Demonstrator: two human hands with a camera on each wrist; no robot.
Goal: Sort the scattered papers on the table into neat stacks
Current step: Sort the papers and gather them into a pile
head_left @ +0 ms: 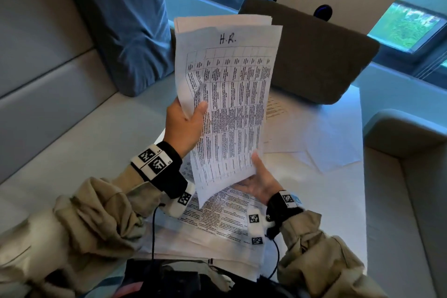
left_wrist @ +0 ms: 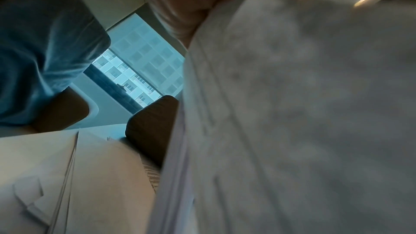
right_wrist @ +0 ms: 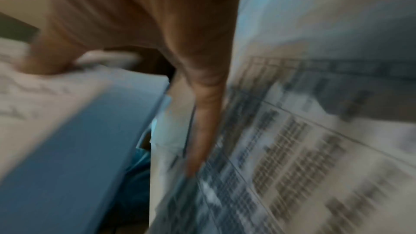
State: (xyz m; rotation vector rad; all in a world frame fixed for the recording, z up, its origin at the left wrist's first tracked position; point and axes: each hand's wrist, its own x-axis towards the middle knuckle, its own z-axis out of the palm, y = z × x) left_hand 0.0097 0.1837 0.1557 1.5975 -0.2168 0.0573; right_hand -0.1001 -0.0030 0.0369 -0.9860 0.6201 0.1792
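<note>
A bundle of printed sheets (head_left: 229, 104) with "H.R." handwritten on top stands upright above the table. My left hand (head_left: 186, 123) grips its left edge, thumb on the front, fingers hidden behind. My right hand (head_left: 260, 181) holds the bottom right corner, thumb on the front and palm beneath. The left wrist view shows the bundle's back (left_wrist: 292, 113) close up beside the left hand (left_wrist: 186, 6). In the blurred right wrist view a finger (right_wrist: 207, 113) lies along a printed sheet (right_wrist: 303, 149). More printed sheets (head_left: 229, 215) lie loose under my hands, and blank-looking ones (head_left: 314, 143) lie further right.
The white table (head_left: 350, 225) runs between padded benches on the left (head_left: 72, 140) and right (head_left: 411, 201). A blue cushion (head_left: 125, 26) leans at the back left. A dark cushion (head_left: 319, 55) stands behind the bundle, under the window.
</note>
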